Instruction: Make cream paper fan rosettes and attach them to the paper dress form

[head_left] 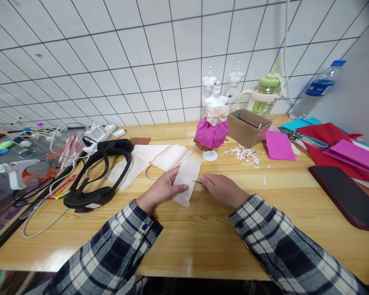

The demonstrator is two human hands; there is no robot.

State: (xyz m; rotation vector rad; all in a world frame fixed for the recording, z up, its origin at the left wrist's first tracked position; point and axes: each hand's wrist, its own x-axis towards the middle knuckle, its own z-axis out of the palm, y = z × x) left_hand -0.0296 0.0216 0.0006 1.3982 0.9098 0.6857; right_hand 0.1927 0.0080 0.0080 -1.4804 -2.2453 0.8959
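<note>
Centrally, in the head view, a pale sheet [190, 172] is held above the wooden table [184, 241], between the two hands and nearer than the small white dress form [214, 99] in its magenta skirt [212, 133]. The left hand [164, 188] is clamped on the sheet's left side, thumb across the front face and fingers partly hidden behind. The right hand [223, 190] is closed in a pinch on a thin dark tool [198, 182], whose tip reaches the sheet's right edge; contact cannot be confirmed, and the tool's type is too small to tell. The step in hand appears to be fine work along that edge. The next move, as judged, calls for a steady left grip, with the tip guided lightly so that the thin sheet neither creases nor tears. Further pale sheets [175, 157] lie beyond the left hand, and white scraps [246, 155] lie right of the dress form.

Writing: the bottle [306, 105] at far right carries a blue label [320, 87] with light marks, not legible. Red-and-white packets [70, 150] at left show print too blurred to read. No brand can be identified.
</note>
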